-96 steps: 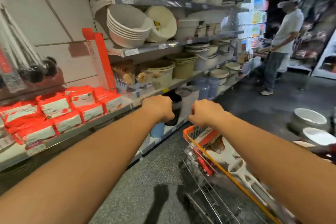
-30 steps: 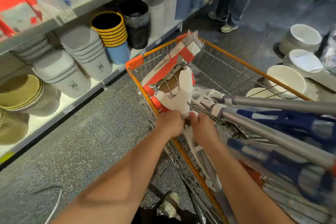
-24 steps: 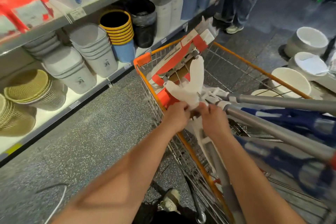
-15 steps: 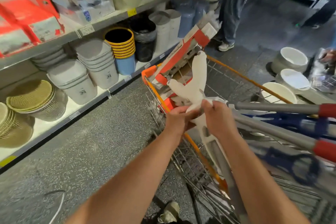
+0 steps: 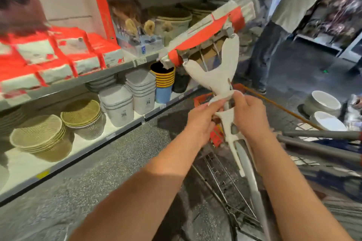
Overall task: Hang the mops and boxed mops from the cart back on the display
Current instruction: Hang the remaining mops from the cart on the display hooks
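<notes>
Mop held head-up over the cart, 2 hands on its neck.

Shelf on the left carries red packs, bins and baskets; no hanging hook in view. Left hand pinches the white neck of the mop just under the fork, fingers clenched on it. Mop head sits above both hands, tilted, near the shelf edge. Right hand wraps the same neck from the right, just beside the left. Pole runs down between the forearms into the cart. My call: drop 1 hand lower on the pole for leverage, lift straight up to clear the wire and the 2 grey poles lying across the cart.
</notes>
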`<state>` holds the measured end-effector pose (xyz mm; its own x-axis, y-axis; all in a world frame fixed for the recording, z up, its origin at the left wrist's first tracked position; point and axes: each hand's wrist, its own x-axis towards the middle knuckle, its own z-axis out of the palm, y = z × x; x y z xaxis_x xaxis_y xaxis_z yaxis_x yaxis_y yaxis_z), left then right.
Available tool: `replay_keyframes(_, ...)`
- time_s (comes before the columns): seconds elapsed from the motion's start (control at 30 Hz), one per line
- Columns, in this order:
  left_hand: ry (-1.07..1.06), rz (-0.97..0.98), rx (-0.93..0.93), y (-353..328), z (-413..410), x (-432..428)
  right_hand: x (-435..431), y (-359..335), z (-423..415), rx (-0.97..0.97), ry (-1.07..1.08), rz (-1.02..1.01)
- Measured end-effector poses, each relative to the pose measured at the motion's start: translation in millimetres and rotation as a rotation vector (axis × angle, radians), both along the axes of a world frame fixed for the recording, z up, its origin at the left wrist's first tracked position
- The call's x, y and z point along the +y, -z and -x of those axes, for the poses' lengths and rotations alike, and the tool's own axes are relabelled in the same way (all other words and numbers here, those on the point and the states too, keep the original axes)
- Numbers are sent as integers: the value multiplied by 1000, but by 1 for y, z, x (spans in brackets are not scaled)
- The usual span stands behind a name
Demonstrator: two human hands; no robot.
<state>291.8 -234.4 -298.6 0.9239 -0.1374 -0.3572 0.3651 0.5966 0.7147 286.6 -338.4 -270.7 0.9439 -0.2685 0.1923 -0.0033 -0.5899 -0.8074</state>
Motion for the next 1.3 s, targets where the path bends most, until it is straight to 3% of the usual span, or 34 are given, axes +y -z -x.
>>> replay_keyframes(0.3, -265, -109, -212, -48, 39, 171, 171, -41, 15, -230, -308, -70)
replay_keyframes(0.67, -709, -233, -297, -98, 87, 311, 330, -83, 24, -344, -718, -184)
replay_keyframes(0.87, -911, -369, -347, -134, 91, 360, 388, -112, 8, -383, -907, -363)
replay_keyframes(1.3, -1203, -515, -558, -225, 36, 376, 433, -198, -64, -429, -1199, -664)
